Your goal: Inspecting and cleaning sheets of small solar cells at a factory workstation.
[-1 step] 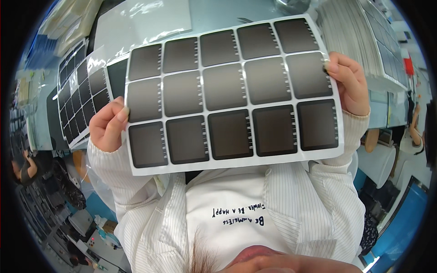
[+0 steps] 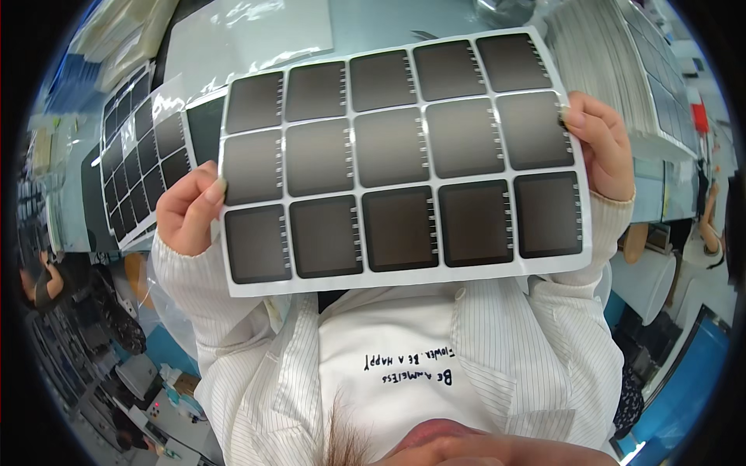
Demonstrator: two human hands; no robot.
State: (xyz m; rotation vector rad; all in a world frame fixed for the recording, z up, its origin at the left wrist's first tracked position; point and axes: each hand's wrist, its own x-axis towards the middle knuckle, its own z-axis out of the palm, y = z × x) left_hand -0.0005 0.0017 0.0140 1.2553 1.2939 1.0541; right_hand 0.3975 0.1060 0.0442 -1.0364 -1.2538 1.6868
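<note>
A white sheet bearing three rows of dark, glossy rounded squares is held up in front of my chest. Each square has a line of small white notches along its right side. My left hand pinches the sheet's left edge about halfway down, thumb on the face toward me. On the opposite edge, a little higher, my right hand grips the sheet between thumb and fingers. The sheet is slightly tilted, its right end higher, and it hides part of the table behind it.
Similar dark-square sheets lie on the table at left, partly under clear film. A thick stack of sheets stands at the far right. A clear plastic-covered white sheet and a shiny metal object are at the back. Other people are at both sides.
The sheet and both my hands have shifted slightly to the right. The grip of each hand is unchanged.
</note>
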